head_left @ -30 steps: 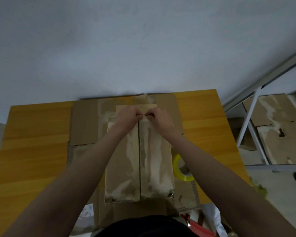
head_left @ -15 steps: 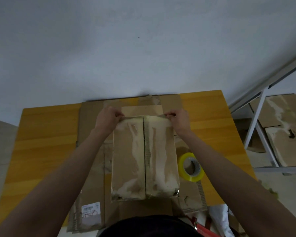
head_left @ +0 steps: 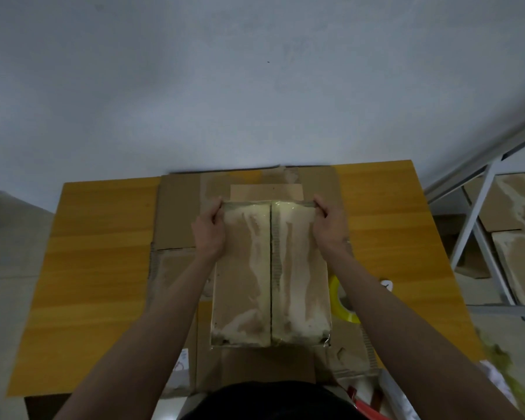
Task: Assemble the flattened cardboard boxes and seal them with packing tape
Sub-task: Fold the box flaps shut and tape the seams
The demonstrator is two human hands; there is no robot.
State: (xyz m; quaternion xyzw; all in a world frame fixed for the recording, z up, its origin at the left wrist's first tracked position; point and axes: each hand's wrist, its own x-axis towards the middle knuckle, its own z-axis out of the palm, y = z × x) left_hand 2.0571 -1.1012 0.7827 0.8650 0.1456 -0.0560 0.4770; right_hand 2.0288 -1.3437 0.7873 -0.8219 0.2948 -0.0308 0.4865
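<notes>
Two hands on one assembled box. Table (head_left: 97,237): orange top, carries flattened cardboard (head_left: 176,219) beneath box. Box (head_left: 270,274): rests on that cardboard, long axis running from grip back toward person, centre seam along same line. Left hand (head_left: 209,228) and right hand (head_left: 329,227): fingers curled round far corners, each gripping its own side, equally near. Tape roll (head_left: 344,304): yellow, just beside box, near right forearm. Judgement: right hand is closer for the tape.
</notes>
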